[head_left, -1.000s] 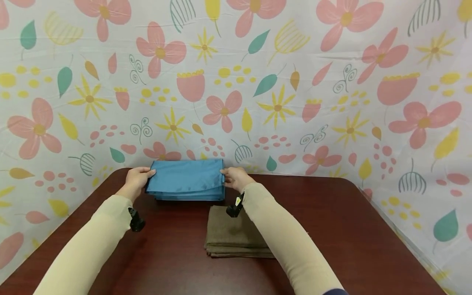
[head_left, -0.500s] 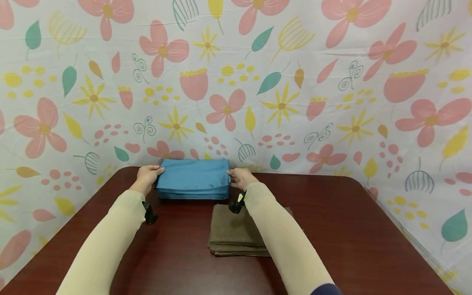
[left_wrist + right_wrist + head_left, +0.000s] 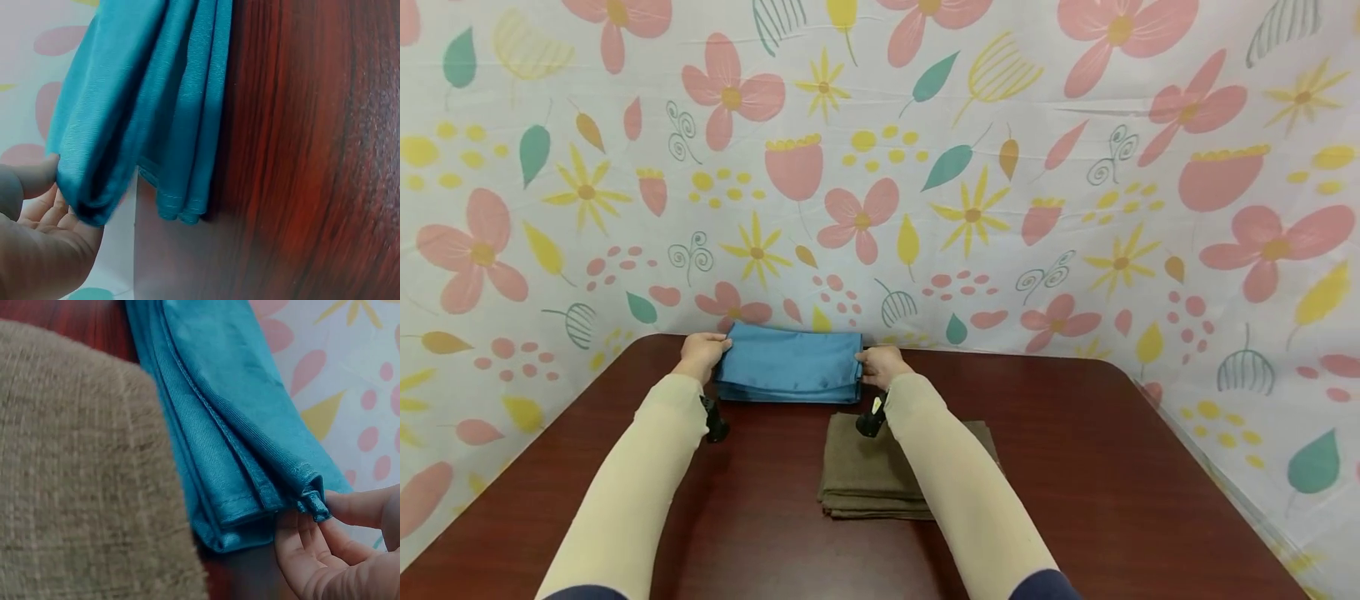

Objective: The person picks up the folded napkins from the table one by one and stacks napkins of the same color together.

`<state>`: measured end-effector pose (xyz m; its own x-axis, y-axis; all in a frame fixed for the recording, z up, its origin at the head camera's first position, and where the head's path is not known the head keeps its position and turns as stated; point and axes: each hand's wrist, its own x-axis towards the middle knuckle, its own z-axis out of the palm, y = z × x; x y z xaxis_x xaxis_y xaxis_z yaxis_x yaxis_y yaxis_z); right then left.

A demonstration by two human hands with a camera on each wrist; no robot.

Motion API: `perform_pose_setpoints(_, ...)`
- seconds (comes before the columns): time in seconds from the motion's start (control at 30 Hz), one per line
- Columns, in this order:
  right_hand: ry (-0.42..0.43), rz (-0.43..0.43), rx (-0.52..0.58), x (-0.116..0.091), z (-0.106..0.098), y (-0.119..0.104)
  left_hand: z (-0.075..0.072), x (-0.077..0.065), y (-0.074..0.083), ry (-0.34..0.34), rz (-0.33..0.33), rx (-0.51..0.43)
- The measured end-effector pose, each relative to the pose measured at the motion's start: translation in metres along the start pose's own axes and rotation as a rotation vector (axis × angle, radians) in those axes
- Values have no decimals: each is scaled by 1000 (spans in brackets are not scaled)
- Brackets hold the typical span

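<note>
A folded blue cloth (image 3: 793,360) with several layers lies at the far edge of the table. My left hand (image 3: 702,353) pinches its left end; in the left wrist view the thumb lies on top of the upper fold (image 3: 94,144) and the fingers curl under it, with lower layers hanging below. At the opposite end my right hand (image 3: 882,365) pinches the hemmed corner (image 3: 312,500) between thumb and fingers. Nearer than the blue cloth, a folded brown cloth (image 3: 872,467) lies on the table, partly hidden by my right forearm.
The dark red wooden table (image 3: 760,533) has rounded far corners. Right behind it hangs a white flower-printed curtain (image 3: 925,250), close to the blue cloth. A small black wrist camera (image 3: 871,419) overlaps the brown cloth in the head view.
The blue cloth, held by both hands, first shifted slightly right in the head view as the camera also moved. Its left end now looks a little raised and its top sags in the middle.
</note>
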<state>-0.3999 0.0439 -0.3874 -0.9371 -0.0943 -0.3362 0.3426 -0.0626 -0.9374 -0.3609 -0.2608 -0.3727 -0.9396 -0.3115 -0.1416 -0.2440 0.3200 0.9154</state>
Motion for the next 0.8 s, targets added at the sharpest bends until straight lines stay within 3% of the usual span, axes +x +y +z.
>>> perform_pose_setpoints(0.37, 15, -7, -97, 0, 1, 10, 7, 6, -9, 20, -48, -1)
perform_pose_setpoints(0.63, 77, -11, -313, 4, -1, 11, 7, 8, -12, -12, -41, 42)
perform_pose_setpoints(0.8, 105, 9, -400, 10, -4, 12, 7, 10, -17, -68, -54, 75)
